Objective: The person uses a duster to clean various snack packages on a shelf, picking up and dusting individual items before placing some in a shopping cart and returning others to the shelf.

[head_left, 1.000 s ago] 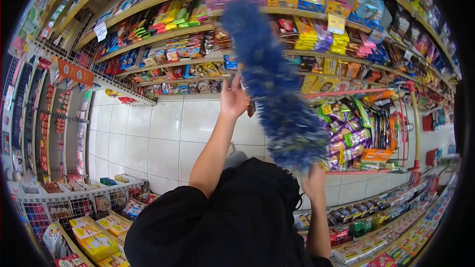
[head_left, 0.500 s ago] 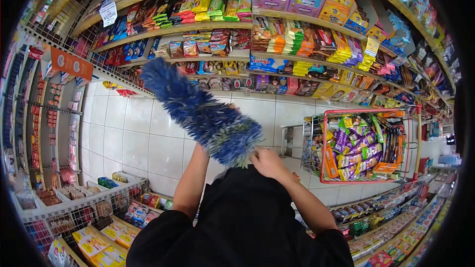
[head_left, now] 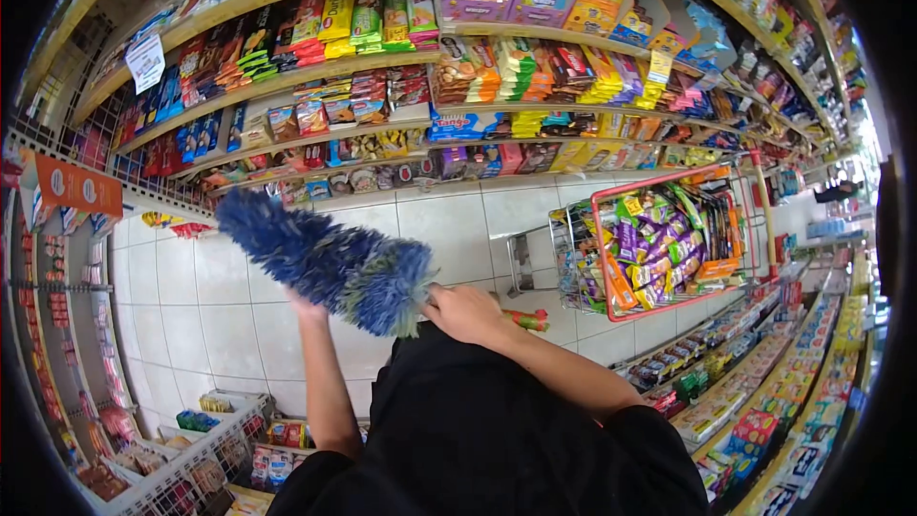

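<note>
Right hand: the right hand (head_left: 466,311) was clamped shut around the base of the blue feather duster (head_left: 325,263), in front of the chest.
Grip, likely reason: holding right where the fluffy head begins probably gave close control of the head, which pointed away to the person's left and slightly up.
Left hand: the left hand (head_left: 308,306) was raised to the underside of the duster's head. Only the wrist and an edge of the hand showed, so I cannot tell whether its fingers were spread or curled, or whether they touched the fibres.
Duster: it hung in the air between the two hands, over the floor tiles (head_left: 220,315) and well short of the shelves (head_left: 315,72).
Hidden handle: the fist covered it wholly, so its length and make were unknowable.
Cart: a red-rimmed wire cart (head_left: 669,182) full of purple and orange packets stood near on the right, apparently parked within reach.
Floor item: a small red-and-green thing (head_left: 525,318) lay just beyond the right hand, too small to identify.
Cut off: the black top (head_left: 497,420) blocked everything below, and the lens bent the shelf labels past reading.
</note>
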A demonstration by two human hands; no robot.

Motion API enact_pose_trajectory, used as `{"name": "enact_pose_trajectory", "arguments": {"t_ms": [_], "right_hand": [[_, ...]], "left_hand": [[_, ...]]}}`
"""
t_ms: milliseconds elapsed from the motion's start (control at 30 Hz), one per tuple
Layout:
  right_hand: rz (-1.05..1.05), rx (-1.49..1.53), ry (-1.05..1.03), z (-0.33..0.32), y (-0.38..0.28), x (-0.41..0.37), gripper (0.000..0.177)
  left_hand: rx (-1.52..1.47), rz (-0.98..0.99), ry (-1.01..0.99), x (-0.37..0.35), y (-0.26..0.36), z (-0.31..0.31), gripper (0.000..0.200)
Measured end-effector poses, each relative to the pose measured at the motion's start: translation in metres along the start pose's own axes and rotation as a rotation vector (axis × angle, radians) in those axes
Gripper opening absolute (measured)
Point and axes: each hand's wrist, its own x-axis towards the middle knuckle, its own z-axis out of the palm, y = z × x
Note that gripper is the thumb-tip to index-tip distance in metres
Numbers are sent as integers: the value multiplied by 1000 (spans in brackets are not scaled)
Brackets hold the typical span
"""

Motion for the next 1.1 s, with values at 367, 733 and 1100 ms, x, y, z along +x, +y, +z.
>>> {"name": "enact_pose_trajectory", "arguments": {"t_ms": [367,733,1100], "right_hand": [[-155,32,70,16,-46,42,37],[3,91,197,-1,-7,51,41],[-84,69,154,0,-2,15,35]], "left_hand": [[243,83,-71,-30,4,30,57],[286,-62,100,-46,-21,39,67],[488,-162,230,-34,-7,50,40]]}}
